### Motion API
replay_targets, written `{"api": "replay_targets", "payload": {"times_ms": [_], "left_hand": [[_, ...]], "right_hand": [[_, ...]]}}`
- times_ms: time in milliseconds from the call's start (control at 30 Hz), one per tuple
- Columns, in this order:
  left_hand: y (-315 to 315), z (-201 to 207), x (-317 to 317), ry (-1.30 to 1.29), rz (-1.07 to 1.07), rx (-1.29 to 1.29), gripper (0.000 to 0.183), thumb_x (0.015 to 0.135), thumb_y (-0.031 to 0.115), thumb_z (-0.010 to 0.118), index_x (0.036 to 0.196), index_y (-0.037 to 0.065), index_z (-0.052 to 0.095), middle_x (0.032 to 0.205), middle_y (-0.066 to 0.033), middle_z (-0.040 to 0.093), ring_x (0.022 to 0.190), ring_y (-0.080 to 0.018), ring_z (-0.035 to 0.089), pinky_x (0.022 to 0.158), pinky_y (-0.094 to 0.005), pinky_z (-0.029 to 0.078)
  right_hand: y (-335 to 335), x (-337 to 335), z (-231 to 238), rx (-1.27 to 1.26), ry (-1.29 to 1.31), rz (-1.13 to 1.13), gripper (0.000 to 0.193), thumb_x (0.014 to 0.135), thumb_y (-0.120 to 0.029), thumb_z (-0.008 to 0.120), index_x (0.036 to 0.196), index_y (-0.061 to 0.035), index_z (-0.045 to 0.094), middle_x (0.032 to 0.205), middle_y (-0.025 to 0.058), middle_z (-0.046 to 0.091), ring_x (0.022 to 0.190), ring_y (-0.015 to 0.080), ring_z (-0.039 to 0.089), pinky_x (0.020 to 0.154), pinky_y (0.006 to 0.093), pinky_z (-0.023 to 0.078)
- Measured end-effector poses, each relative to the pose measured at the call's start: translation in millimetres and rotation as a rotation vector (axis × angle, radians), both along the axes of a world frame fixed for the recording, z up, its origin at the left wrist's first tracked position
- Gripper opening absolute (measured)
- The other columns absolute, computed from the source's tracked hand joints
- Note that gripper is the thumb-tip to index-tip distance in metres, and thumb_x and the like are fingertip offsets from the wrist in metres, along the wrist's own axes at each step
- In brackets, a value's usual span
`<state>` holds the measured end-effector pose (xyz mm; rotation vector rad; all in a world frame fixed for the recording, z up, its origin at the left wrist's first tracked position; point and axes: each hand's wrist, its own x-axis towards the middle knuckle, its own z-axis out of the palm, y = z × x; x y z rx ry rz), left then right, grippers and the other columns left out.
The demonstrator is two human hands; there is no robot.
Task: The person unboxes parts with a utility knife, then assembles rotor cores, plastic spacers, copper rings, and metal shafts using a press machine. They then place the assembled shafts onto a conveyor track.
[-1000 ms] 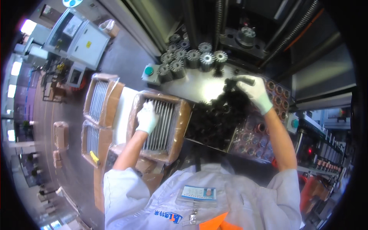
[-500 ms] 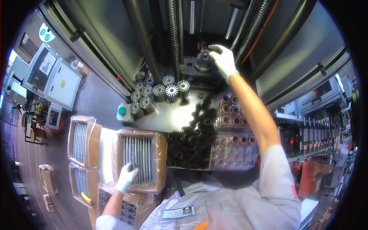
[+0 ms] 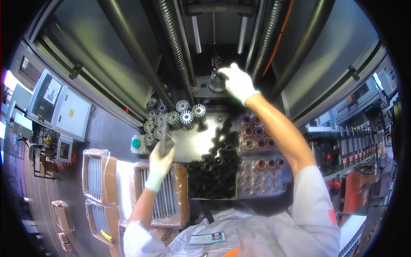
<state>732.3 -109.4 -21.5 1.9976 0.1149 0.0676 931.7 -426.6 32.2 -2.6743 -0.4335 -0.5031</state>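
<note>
My left hand (image 3: 160, 165), in a white glove, is closed round a grey metal shaft (image 3: 165, 130), smeared by motion. It is above the near left of the metal worktop (image 3: 184, 143), just beyond a carton of metal shafts (image 3: 165, 205). My right hand (image 3: 239, 85), also gloved, reaches into the machine with its fingers bent at the top of a round metal fixture (image 3: 216, 84). What its fingertips hold is hidden. Several slotted rotor cores (image 3: 186, 117) stand on the worktop's left part. Dark toothed discs (image 3: 214, 171) are heaped in the middle.
Clear plastic trays of copper-coloured rings (image 3: 262, 165) lie to the right. A green button box (image 3: 137, 144) sits at the worktop's left edge. Vertical posts (image 3: 128, 47) and a ribbed hose (image 3: 175, 51) flank the fixture. More shaft cartons (image 3: 109, 180) stand at left.
My left hand has moved up and away from the carton, bringing a shaft over the worktop. My right hand stays at the fixture, now covering its top. The view has shifted slightly.
</note>
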Motion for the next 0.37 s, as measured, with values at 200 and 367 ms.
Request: {"api": "replay_targets", "payload": {"times_ms": [200, 367], "left_hand": [[-125, 83, 154, -0.171, -0.198, -0.414, 0.028, 0.097, 0.022, 0.065, 0.117, 0.002, 0.065, 0.067, 0.008, 0.05, 0.047, -0.0014, 0.038, 0.042, -0.0213, 0.03], [-180, 128, 217, -0.32, -0.228, -0.509, 0.031, 0.098, 0.026, 0.065, 0.12, 0.004, 0.064, 0.062, 0.0102, 0.044, 0.044, -0.0008, 0.036, 0.039, -0.0198, 0.029]], "right_hand": [[-19, -64, 12, 0.281, -0.105, 0.127, 0.038, 0.095, -0.015, 0.055, 0.132, -0.0163, 0.059, 0.106, 0.0157, 0.06, 0.095, 0.0377, 0.064, 0.083, 0.0459, 0.053], [-106, -161, 20, 0.136, 0.06, 0.174, 0.04, 0.093, -0.013, 0.06, 0.133, -0.0105, 0.06, 0.117, 0.0187, 0.06, 0.108, 0.036, 0.064, 0.093, 0.0423, 0.053]]}}
